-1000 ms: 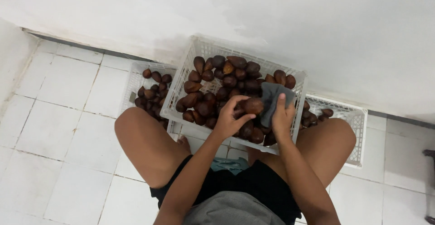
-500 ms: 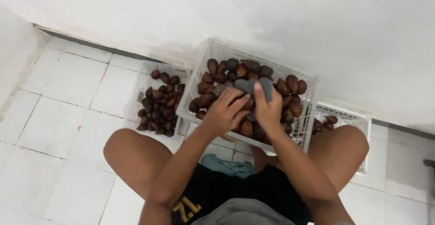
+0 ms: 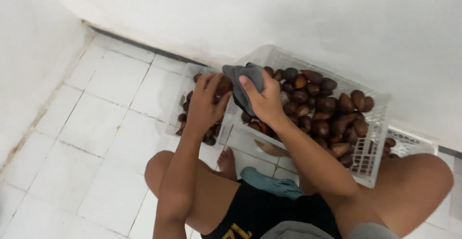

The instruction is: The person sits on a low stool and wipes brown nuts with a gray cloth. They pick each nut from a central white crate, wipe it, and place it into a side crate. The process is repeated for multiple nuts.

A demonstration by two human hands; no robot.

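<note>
A brown snake fruit [image 3: 222,86] is gripped by the left hand [image 3: 204,104] and wiped with the grey cloth [image 3: 245,82] clenched in the right hand [image 3: 263,100]; placing it in the smaller crate [image 3: 191,70] likely follows.

Even, soft daylight, fairly bright; no glare. Faint shadows under legs on floor [image 3: 91,123]. Slight motion blur, esp. around fingers [image 3: 211,82].
</note>
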